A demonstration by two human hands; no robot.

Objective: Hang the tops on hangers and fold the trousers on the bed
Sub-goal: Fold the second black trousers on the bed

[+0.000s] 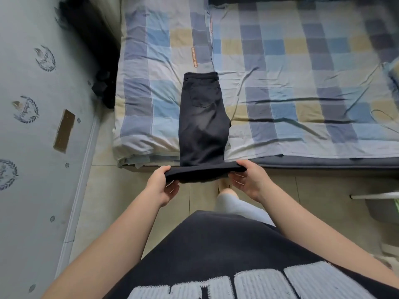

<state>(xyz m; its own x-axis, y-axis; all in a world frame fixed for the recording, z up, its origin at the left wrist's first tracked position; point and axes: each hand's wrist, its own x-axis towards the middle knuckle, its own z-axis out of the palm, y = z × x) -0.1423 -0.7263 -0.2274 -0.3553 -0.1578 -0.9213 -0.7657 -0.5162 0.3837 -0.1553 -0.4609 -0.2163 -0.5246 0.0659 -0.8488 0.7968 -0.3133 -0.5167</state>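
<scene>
Right, head view, looking down past a dark shirt [216, 255] with big pale block lettering across the chest, cut off at the bottom edge and not readable from this angle. Black trousers [203, 117] lie lengthwise on the bed [302, 67], waistband at the far end, a back pocket showing just below it, the fabric faded grey in the middle. Their near end hangs past the mattress edge and is lifted level above the floor [121, 190].

Left hand [165, 183] clamps the near end's left corner, thumb on top, fingers curled beneath. Right hand [248, 179] pinches the right corner the same way, thumb over, fingers under. Between them the cloth is pulled into a taut flat band.

The bed wears a checked sheet in blue, grey, cream and yellow, creased to the right of the trousers. A quilt [151, 83] in the same check sits folded along the left side, touching the trousers' left edge. On it, an orange strip label [194, 57] with dark capitals, too small to read for certain.

Left of the bed, a pale wall [32, 147] printed with wreath emblems holding script I cannot make out, plus a brown rectangular patch [64, 131]. Dark clothing [103, 87] is bunched in the gap between wall and bed. One foot [223, 187] shows on the tiles below the hands.
</scene>
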